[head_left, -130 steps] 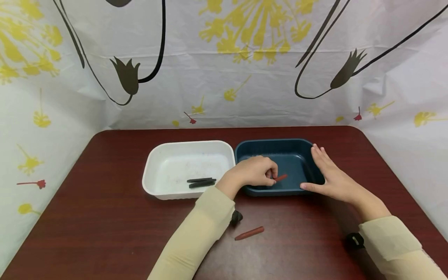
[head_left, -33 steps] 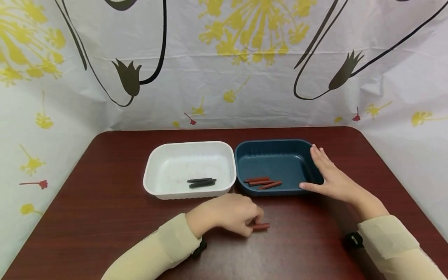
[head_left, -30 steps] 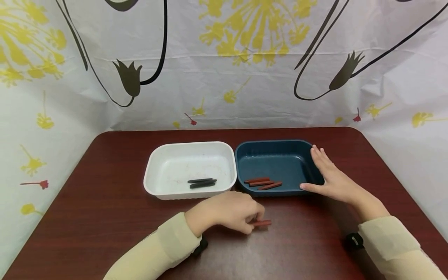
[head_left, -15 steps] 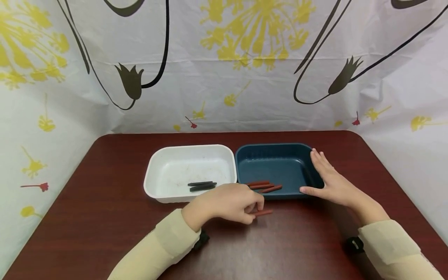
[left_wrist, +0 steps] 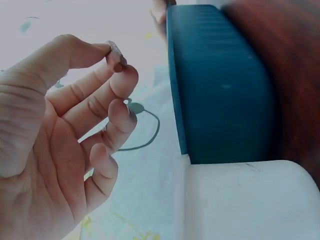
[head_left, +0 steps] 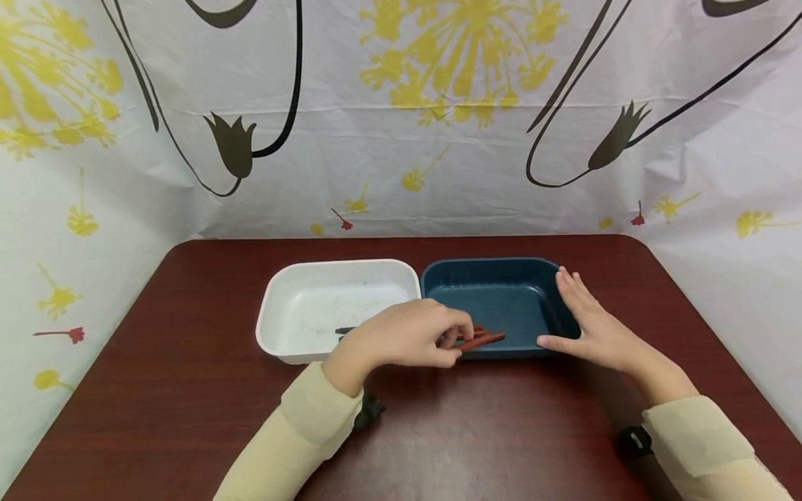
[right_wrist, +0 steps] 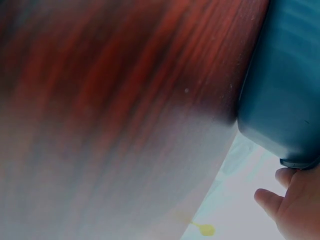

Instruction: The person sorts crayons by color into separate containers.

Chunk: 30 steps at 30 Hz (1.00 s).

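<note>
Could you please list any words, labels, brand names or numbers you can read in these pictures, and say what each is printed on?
None: no view shows any readable text.
The white tray and the blue tray carry no label or marking.
The red crayons show no print.
The backdrop sheet has only flower drawings, no words.
The black wrist straps show a small pale patch, too small to read.

Staged tabletop booth: floral sheet [head_left: 401, 139] screening table [head_left: 188, 390].
</note>
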{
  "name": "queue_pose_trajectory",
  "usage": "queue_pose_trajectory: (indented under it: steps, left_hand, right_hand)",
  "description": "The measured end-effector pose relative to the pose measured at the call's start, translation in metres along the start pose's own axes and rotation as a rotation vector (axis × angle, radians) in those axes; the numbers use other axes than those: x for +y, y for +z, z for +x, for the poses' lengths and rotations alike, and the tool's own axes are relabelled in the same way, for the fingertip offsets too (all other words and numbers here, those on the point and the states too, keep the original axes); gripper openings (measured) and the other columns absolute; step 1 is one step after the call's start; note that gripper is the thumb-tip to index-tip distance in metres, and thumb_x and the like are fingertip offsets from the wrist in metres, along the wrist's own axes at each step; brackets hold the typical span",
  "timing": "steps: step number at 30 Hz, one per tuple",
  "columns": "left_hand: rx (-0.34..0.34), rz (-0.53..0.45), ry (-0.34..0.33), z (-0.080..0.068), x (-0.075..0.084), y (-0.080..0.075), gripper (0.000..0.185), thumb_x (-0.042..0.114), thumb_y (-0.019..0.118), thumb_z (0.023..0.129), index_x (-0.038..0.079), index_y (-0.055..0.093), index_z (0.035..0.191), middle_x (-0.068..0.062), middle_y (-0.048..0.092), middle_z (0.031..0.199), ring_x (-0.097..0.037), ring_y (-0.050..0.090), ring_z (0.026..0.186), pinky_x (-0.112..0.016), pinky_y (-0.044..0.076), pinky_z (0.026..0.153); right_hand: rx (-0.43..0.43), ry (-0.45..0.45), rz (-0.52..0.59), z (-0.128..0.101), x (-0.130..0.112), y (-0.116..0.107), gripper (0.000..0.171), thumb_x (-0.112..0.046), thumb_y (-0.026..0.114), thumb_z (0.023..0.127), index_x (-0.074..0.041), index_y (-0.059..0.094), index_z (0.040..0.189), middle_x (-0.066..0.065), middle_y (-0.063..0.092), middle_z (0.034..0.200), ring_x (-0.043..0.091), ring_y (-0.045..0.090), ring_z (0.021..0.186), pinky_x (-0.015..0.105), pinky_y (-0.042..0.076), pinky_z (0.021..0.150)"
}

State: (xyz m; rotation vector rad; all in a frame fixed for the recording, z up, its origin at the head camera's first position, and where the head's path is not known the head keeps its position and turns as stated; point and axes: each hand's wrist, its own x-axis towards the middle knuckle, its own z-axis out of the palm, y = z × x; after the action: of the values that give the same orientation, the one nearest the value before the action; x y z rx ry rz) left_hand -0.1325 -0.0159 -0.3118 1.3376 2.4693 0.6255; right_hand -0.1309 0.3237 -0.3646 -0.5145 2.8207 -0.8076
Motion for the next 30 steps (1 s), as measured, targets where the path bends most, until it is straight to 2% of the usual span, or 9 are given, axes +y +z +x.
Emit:
queue_pose_trajectory:
  steps: [5,12,24,30]
  left_hand:
    - [0.056,-0.006,-0.005,0.005,-0.008,-0.004,0.02,0.018,0.062,0.091,0.018,0.067,0.11,0.011,0.058,0.074,-0.003,0.051,0.065,-0.019,0.044,0.064]
    - [0.067,-0.084,-0.052,0.025,-0.027,0.0,0.022,0.019,0.062,0.095,0.015,0.066,0.117,0.007,0.062,0.082,-0.006,0.052,0.064,-0.02,0.044,0.064]
    - [0.029,-0.089,-0.116,0.047,-0.031,0.006,0.022,0.019,0.063,0.095,0.016,0.066,0.117,0.006,0.063,0.085,-0.008,0.055,0.071,-0.02,0.046,0.067]
    - [0.004,-0.038,-0.191,0.059,-0.037,0.015,0.02,0.023,0.063,0.096,0.018,0.066,0.115,0.006,0.062,0.084,-0.007,0.056,0.071,-0.02,0.047,0.066]
  right_hand:
    - [0.002,-0.003,0.0,0.001,0.0,0.0,0.114,-0.043,0.074,0.086,-0.008,-0.006,0.159,0.013,-0.011,0.168,0.041,-0.013,0.153,0.076,0.005,0.112]
    - [-0.001,-0.005,-0.001,0.001,0.001,0.0,0.113,-0.043,0.074,0.087,-0.009,-0.006,0.159,0.013,-0.011,0.168,0.036,-0.016,0.154,0.075,0.005,0.113]
    - [-0.002,-0.008,-0.002,0.001,0.001,-0.003,0.113,-0.042,0.074,0.087,-0.009,-0.006,0.159,0.012,-0.012,0.168,0.037,-0.016,0.154,0.075,0.006,0.112]
    - [-0.012,-0.003,0.009,0.002,0.001,-0.002,0.113,-0.042,0.074,0.087,-0.009,-0.006,0.159,0.011,-0.012,0.168,0.038,-0.016,0.153,0.076,0.006,0.112]
